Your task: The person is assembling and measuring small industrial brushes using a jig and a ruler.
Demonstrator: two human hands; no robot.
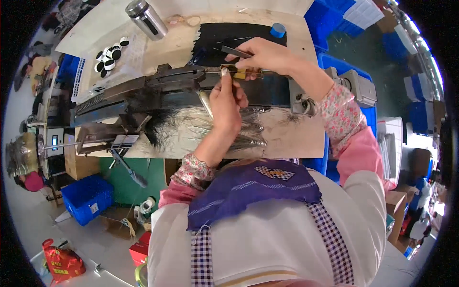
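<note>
- Left hand [225, 106] pinches the yellow piece [240, 75] at its left end, from the near side.
- Right hand [266, 55], far side, grips a dark tool [234, 51].
- Piece runs left-right, just right of the machine [178, 76].

Lighting is bright over the bench [301, 141]. I note blown-out glare at the upper right, highlights on the steel flask [149, 23] and crinkled film [251, 134]. Edges bow; the rim softens into black corners.

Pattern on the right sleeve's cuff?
Pale right sleeve cuff with a small pink-red floral print; shows best in the head view.
</note>
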